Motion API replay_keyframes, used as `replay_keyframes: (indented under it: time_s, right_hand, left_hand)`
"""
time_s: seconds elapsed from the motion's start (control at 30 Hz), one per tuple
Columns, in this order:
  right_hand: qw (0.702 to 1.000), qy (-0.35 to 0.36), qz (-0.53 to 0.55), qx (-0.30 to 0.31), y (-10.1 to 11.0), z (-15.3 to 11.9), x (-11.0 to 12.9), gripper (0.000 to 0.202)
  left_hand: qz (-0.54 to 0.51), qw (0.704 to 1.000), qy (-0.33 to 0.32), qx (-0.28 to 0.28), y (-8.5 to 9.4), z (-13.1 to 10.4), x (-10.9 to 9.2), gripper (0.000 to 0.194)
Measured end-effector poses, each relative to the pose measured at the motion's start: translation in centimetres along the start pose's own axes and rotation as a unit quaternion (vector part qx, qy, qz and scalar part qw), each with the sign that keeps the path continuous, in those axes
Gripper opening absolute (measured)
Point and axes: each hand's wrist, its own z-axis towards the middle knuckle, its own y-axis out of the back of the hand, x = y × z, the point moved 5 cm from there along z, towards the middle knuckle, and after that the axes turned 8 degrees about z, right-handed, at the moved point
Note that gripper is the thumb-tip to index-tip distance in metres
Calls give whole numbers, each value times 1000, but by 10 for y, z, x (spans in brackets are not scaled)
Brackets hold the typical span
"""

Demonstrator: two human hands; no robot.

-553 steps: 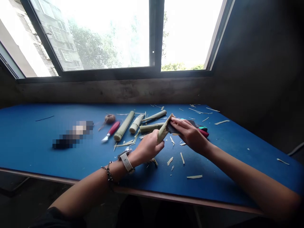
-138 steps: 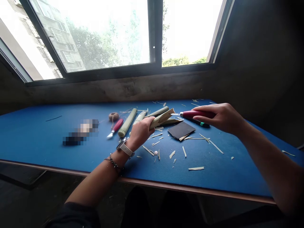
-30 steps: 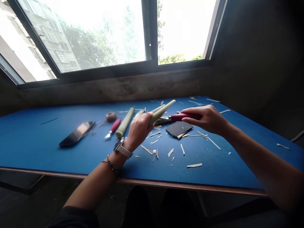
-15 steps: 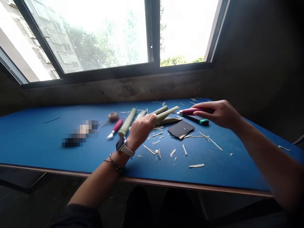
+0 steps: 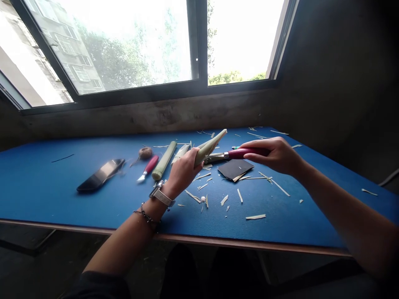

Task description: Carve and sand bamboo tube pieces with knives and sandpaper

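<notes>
My left hand (image 5: 184, 169) is closed around a pale green bamboo piece (image 5: 210, 148), whose tapered end points up and away to the right. In my right hand (image 5: 277, 154) is a carving knife (image 5: 245, 153) with a dark red handle and a metal ferrule. Its blade reaches left to the lower side of the bamboo; whether it touches cannot be made out. A dark square sheet (image 5: 235, 168), perhaps sandpaper, lies under the knife. Left of my left hand rests a bamboo tube (image 5: 165, 161), beside a second red-handled knife (image 5: 151, 165) with a short blade.
A ball of brown twine (image 5: 145, 153) and a black phone (image 5: 100, 176) lie toward the left of the blue table (image 5: 199, 226). Several bamboo shavings (image 5: 224, 200) are scattered across the middle and right. Beyond the back edge stand a wall and a window (image 5: 134, 45).
The knife has moved left, from just past the bamboo's tip to its lower side. The bamboo's free end has tilted up more steeply. My view has shifted slightly.
</notes>
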Motion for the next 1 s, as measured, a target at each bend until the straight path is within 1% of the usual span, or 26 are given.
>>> replay_keyframes:
  time_s: [0.1,0.23,0.3,0.43,0.53,0.6,0.73,0.8,0.83,0.87,0.93,0.97,1.0]
  right_hand:
    - [1000,-9,15,6,0,0,-3,33]
    - [999,-24,28,-38,14,-2,-7,33]
    - [998,-22,19,-47,17,-2,-7,34]
    - [1000,3,-27,-5,6,-1,-3,36]
    - [997,23,-71,-1,3,-1,0,35]
    - [995,34,-91,-18,5,-1,2,34]
    - [992,42,-111,-50,14,-2,4,35]
    - [990,38,-123,-60,23,-4,2,35]
    - [988,36,-134,-74,30,-6,1,35]
    - [984,31,-146,-98,38,-8,-1,35]
    - [973,18,-160,-167,56,-14,-3,38]
    - [969,14,-154,-191,62,-16,-4,39]
    - [970,14,-136,-200,64,-17,-3,39]
  left_hand:
    - [-3,1000,1,-5,1,0,0,26]
    - [-17,1000,3,-14,2,1,1,26]
    - [-27,1000,-2,-12,1,0,0,26]
    - [-18,1000,-10,1,0,-1,-3,25]
    - [8,1000,-10,11,1,-1,-5,24]
    - [12,1000,-16,10,2,-1,-7,24]
    - [-15,999,-33,11,4,0,-11,25]
    - [-14,1000,-24,10,5,0,-7,25]
    - [-8,1000,-17,6,5,0,-5,24]
    - [-2,1000,-10,1,5,0,-2,23]
    - [-2,1000,0,-7,6,1,3,22]
    - [-9,1000,1,-8,6,1,4,22]
    - [-17,1000,2,-7,5,1,4,22]
